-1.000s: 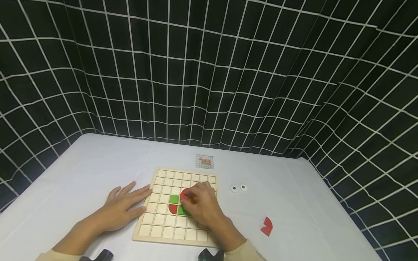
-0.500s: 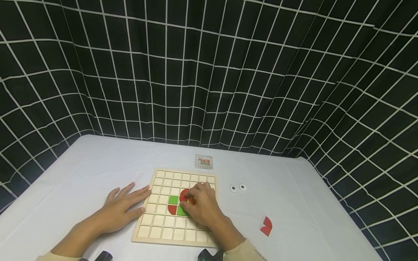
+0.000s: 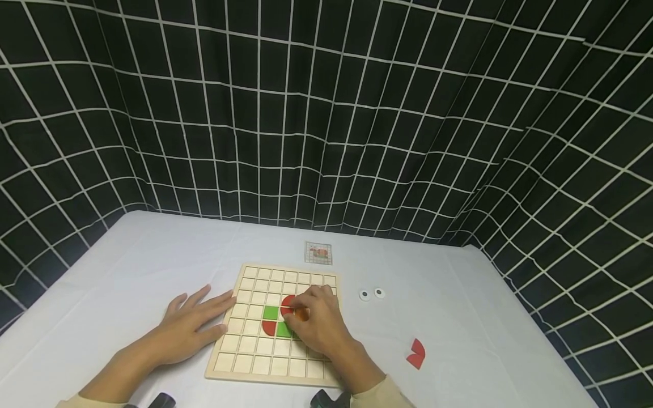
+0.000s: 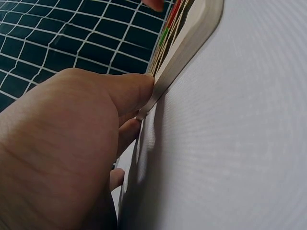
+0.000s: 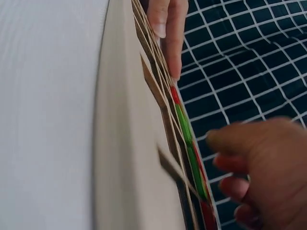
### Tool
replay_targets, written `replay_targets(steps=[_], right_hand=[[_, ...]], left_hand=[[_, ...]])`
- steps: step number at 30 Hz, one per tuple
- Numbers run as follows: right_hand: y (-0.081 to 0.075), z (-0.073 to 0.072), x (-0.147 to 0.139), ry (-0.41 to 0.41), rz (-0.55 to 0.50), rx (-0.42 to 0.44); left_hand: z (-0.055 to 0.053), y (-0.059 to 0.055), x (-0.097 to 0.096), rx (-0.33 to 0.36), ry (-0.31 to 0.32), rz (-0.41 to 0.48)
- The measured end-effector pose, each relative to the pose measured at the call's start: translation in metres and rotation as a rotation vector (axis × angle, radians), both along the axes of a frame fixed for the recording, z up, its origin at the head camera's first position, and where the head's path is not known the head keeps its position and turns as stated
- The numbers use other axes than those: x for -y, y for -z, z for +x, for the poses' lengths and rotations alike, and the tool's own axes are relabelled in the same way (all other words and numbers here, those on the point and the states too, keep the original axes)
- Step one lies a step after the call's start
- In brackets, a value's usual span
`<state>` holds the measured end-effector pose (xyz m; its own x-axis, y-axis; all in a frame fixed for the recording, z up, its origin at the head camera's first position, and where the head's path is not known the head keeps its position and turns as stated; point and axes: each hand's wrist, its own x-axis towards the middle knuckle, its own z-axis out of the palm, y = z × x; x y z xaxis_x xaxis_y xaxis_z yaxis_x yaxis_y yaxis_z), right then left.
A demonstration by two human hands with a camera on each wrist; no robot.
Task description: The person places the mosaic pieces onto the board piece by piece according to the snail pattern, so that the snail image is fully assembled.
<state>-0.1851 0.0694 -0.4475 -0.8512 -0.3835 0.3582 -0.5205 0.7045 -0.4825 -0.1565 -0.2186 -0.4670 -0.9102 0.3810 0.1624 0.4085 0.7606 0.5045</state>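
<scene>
A light wooden grid board (image 3: 255, 362) lies on the white table. My left hand (image 3: 191, 328) rests flat beside it with spread fingers, fingertips at its left edge; the left wrist view shows the thumb (image 4: 139, 88) against the rim. My right hand (image 3: 318, 320) is over the middle of the board, thumb and forefinger at either side of a red piece (image 3: 286, 311) in its cell. Around it sit a curved red piece (image 3: 288, 298), a green square (image 3: 271, 312), a red quarter circle (image 3: 269, 327) and another green piece (image 3: 283, 329). Under the palm shows an orange piece (image 3: 302, 314), partly hidden.
Two white discs with black dots (image 3: 371, 294) lie right of the board. Two red quarter-circle pieces (image 3: 417, 354) lie further right and nearer. A small picture card (image 3: 318, 253) lies behind the board. A black curtain with white grid lines (image 3: 306, 113) surrounds the table.
The right thumb and forefinger shift slightly at the red piece, leaving more of it in sight. My left hand stays at the board's edge, and the loose pieces lie as before.
</scene>
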Motion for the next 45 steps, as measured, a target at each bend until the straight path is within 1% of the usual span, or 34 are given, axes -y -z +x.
replay_targets(steps=[2, 5, 9, 11, 14, 20, 21, 22, 24, 26, 31, 35, 37, 40, 45], right_hand=[[-0.005, 0.002, -0.005, -0.001, -0.045, -0.002], [-0.013, 0.006, -0.015, 0.019, -0.094, 0.003], [-0.024, 0.013, -0.034, 0.058, -0.128, 0.016], [-0.028, 0.017, -0.046, 0.077, -0.137, 0.005], [-0.032, 0.023, -0.063, 0.111, -0.142, -0.028], [-0.036, 0.038, -0.103, 0.136, -0.137, -0.166], [-0.037, 0.041, -0.109, 0.139, -0.134, -0.186], [-0.037, 0.043, -0.115, 0.153, -0.123, -0.187], [-0.037, 0.048, -0.126, 0.169, -0.119, -0.207], [-0.037, 0.052, -0.137, 0.194, -0.120, -0.188], [-0.033, 0.058, -0.165, 0.284, -0.088, -0.106], [-0.026, 0.061, -0.185, 0.361, -0.050, -0.046], [-0.022, 0.062, -0.192, 0.383, -0.045, -0.017], [-0.015, 0.063, -0.201, 0.392, -0.045, -0.004], [-0.003, 0.064, -0.209, 0.352, -0.052, -0.036]], left_hand=[[0.000, 0.000, -0.001, -0.001, 0.002, 0.001], [-0.001, -0.001, -0.001, -0.001, 0.002, -0.001], [-0.001, -0.003, -0.001, -0.002, -0.003, -0.009], [-0.001, -0.003, 0.000, -0.001, -0.005, -0.009], [0.000, -0.002, 0.001, 0.001, -0.010, -0.006], [0.001, 0.000, 0.002, 0.007, -0.012, -0.001], [0.001, 0.000, 0.002, 0.008, -0.012, -0.002], [0.001, 0.000, 0.002, 0.007, -0.013, -0.005], [0.001, 0.000, 0.002, 0.007, -0.011, -0.008], [0.000, 0.000, 0.002, 0.002, -0.009, -0.008], [-0.001, 0.000, 0.001, 0.003, -0.001, 0.001], [-0.001, 0.000, -0.001, 0.004, 0.000, 0.000], [-0.001, -0.001, -0.002, 0.003, -0.003, -0.001], [-0.001, -0.002, -0.003, 0.005, -0.008, 0.001], [0.000, -0.002, -0.001, 0.002, -0.006, -0.003]])
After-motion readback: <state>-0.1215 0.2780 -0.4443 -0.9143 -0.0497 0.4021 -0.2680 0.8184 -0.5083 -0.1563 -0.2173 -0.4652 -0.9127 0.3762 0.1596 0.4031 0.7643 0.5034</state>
